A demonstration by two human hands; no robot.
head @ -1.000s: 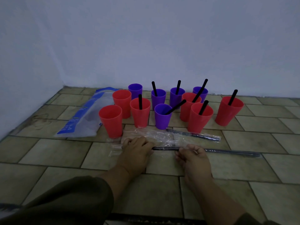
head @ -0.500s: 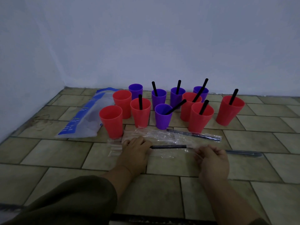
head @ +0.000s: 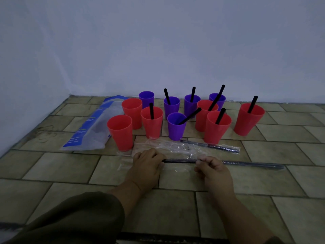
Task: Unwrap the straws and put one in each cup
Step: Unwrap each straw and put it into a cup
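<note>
Head view is showing a black straw (head: 181, 161) lying on the tiled floor (head: 52, 166) close in front of the person, running left to right between both hands. The left hand (head: 147, 164) is resting knuckles-up with its fingers curled down over the straw's left end and the crumpled clear wrappers (head: 168, 147) there. The right hand (head: 213, 169) is pinching the straw where its clear sleeve (head: 253, 164) is trailing off to the right. Just beyond, a second wrapped straw (head: 211, 146) is lying against the loose wrappers. Farther back, red cups (head: 120, 132) and purple cups (head: 176, 127) are standing in a loose cluster, several with black straws leaning out of them. A blue-and-white plastic bag (head: 91, 131) is lying flat to the left of the cups. Beige rectangular tiles are stretching back to a plain pale wall (head: 158, 41), which is meeting another wall at the far left corner. Dim light is covering everything.
</note>
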